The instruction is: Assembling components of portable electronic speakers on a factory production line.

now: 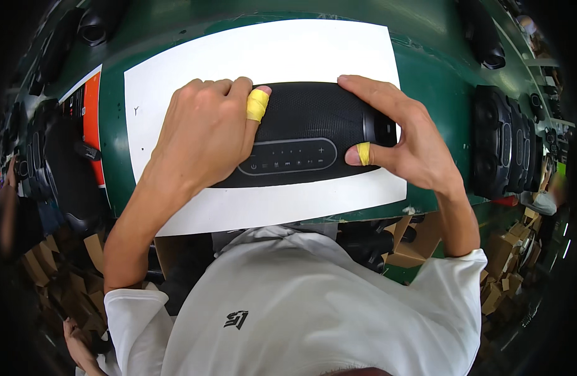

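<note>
A black, barrel-shaped portable speaker [307,116] lies lengthwise across a white sheet [288,53] on the green table. Its oval button panel [288,158] faces up, toward my side. My left hand [204,128] is closed over the left end, which it mostly hides; yellow tape wraps the thumb, lying along the mesh. Around the right end my right hand [407,125] grips, index finger at the far edge and taped thumb on the near side beside the panel. The round right end cap shows partly between those fingers.
Dark speakers stand at the table's right [492,141] and left [72,169], with another dark speaker [482,34] at the far right. An orange-and-black printed sheet [93,119] lies left of the white one. Cardboard boxes [417,241] sit below the near edge. Other people appear at both sides.
</note>
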The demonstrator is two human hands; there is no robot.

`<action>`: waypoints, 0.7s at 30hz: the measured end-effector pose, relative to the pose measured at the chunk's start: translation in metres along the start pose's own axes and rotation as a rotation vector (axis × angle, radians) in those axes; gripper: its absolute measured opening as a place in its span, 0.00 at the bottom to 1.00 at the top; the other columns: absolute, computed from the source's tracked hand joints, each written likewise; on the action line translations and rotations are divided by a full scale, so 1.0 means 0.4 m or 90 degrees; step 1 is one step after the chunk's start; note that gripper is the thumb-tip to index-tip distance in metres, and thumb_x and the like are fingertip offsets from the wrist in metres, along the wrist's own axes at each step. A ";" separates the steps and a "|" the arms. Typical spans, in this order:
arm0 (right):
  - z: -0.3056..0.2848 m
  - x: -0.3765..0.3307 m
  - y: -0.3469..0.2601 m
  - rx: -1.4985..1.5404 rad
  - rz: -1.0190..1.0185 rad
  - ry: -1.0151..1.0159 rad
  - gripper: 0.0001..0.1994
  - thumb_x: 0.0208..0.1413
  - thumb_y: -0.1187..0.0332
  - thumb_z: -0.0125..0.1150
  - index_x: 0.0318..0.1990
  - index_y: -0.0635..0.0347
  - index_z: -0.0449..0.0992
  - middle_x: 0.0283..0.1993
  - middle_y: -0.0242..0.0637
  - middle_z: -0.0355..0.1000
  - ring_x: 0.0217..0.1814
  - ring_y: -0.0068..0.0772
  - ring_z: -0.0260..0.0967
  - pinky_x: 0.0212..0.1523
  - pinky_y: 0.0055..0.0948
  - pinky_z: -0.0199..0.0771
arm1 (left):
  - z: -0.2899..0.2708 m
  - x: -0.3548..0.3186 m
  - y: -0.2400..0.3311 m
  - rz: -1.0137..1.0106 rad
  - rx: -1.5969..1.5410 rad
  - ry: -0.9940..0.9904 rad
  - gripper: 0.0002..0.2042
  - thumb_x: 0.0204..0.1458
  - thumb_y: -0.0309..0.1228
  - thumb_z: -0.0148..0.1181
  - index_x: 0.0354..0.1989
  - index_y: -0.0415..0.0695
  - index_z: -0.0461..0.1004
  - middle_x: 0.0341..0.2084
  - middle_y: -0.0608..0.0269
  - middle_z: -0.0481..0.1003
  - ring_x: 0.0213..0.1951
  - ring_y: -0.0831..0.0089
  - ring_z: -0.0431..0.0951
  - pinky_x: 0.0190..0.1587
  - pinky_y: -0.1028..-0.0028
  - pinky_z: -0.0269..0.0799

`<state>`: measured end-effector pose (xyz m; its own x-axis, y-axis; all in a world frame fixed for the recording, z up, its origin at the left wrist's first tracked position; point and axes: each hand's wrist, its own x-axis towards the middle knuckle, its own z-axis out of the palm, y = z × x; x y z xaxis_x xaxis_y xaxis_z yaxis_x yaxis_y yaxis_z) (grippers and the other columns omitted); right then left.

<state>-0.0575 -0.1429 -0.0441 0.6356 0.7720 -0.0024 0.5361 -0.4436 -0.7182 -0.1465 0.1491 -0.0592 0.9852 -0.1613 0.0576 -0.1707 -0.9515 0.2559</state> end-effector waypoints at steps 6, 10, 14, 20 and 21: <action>-0.004 0.026 -0.004 0.067 0.079 -0.027 0.41 0.48 0.66 0.84 0.73 0.62 0.77 0.71 0.51 0.77 0.74 0.50 0.73 0.75 0.42 0.70 | 0.005 -0.005 -0.010 -0.005 0.012 0.014 0.12 0.70 0.32 0.61 0.49 0.36 0.85 0.32 0.46 0.86 0.33 0.47 0.84 0.44 0.54 0.78; -0.008 0.052 -0.033 0.135 0.205 -0.023 0.33 0.55 0.63 0.82 0.68 0.67 0.80 0.64 0.54 0.82 0.63 0.48 0.81 0.67 0.39 0.78 | -0.002 0.008 -0.006 0.020 0.026 0.017 0.12 0.70 0.32 0.61 0.48 0.35 0.84 0.32 0.47 0.86 0.33 0.48 0.84 0.43 0.55 0.78; -0.034 0.103 -0.059 0.147 0.297 -0.111 0.32 0.55 0.64 0.82 0.66 0.67 0.82 0.59 0.54 0.85 0.59 0.46 0.84 0.65 0.37 0.80 | -0.001 -0.003 -0.006 0.003 0.030 0.025 0.12 0.70 0.32 0.60 0.44 0.35 0.84 0.28 0.47 0.85 0.28 0.49 0.82 0.40 0.56 0.78; 0.039 0.038 -0.128 -0.150 -0.090 -0.096 0.39 0.55 0.68 0.79 0.75 0.62 0.73 0.78 0.50 0.70 0.81 0.58 0.65 0.82 0.54 0.63 | 0.008 -0.006 -0.025 0.037 -0.003 0.037 0.11 0.67 0.32 0.61 0.40 0.36 0.83 0.25 0.46 0.83 0.25 0.49 0.82 0.37 0.55 0.77; 0.048 0.029 -0.136 -0.211 -0.100 -0.079 0.40 0.55 0.66 0.79 0.76 0.62 0.71 0.78 0.49 0.70 0.81 0.58 0.65 0.82 0.55 0.62 | 0.005 -0.007 -0.021 0.051 0.004 0.038 0.11 0.66 0.32 0.61 0.39 0.36 0.83 0.24 0.45 0.83 0.26 0.49 0.83 0.36 0.54 0.77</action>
<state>-0.0899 -0.1011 -0.0183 0.4704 0.8824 -0.0093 0.7848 -0.4231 -0.4529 -0.1478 0.1572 -0.0636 0.9657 -0.2218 0.1353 -0.2493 -0.9378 0.2417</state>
